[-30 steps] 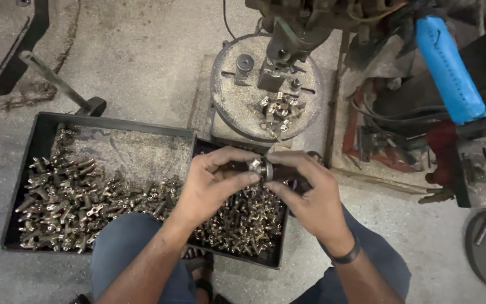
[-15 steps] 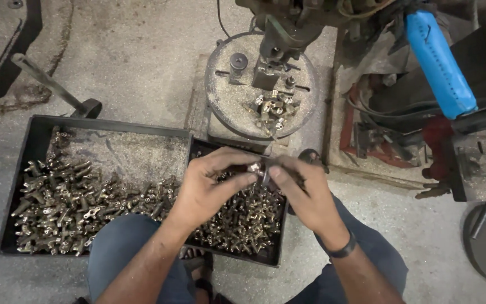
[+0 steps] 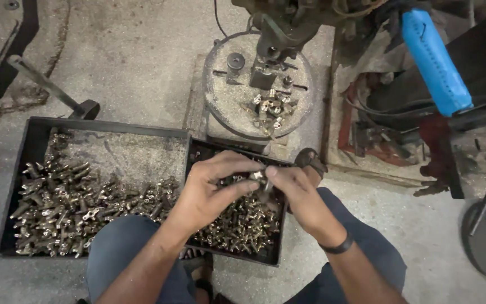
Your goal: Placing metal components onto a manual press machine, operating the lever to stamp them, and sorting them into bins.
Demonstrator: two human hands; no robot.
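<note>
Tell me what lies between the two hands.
In the head view, a small metal fitting sits pinched between the left hand and right hand, above the smaller tray.

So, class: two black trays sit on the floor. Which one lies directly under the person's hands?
The smaller right-hand tray, full of brassy parts. The larger left tray, half bare, lies beside the left hand, not under it.

Floor: bare grey concrete floor [image 3: 136, 62], stained | Landmark: round machine base plate [image 3: 220, 101] | Right of it: blue-wrapped lever handle [image 3: 435, 62], red metal frame [image 3: 361, 135] | Left of it: dark metal bar [image 3: 46, 87] lying on floor
</note>
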